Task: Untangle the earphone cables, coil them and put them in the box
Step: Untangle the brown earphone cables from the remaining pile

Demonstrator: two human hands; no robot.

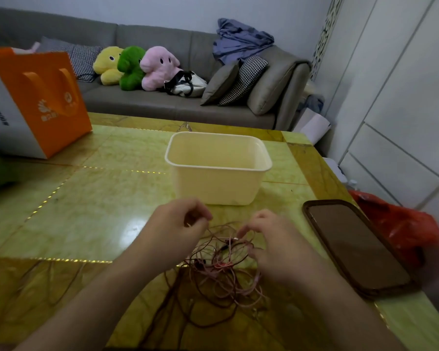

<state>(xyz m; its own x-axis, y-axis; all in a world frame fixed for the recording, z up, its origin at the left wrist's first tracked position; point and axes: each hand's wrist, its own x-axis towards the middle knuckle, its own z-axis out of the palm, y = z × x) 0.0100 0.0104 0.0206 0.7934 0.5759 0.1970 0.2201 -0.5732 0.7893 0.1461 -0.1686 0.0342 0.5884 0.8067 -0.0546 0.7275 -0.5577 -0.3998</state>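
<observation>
A tangle of thin earphone cables [218, 269], dark brown and pink, lies on the green table near its front edge. My left hand [178, 224] has its fingers curled and pinches a cable strand at the tangle's upper left. My right hand [271, 244] pinches other strands at the tangle's right side. Loops hang between both hands. Behind the hands stands an empty cream plastic box [218, 168], upright and apart from the cables.
A phone in a brown case [352, 247] lies flat at the right. A red plastic bag [401, 229] sits at the table's right edge. An orange paper bag [36, 97] stands at the far left. A grey sofa [162, 102] with plush toys runs behind the table.
</observation>
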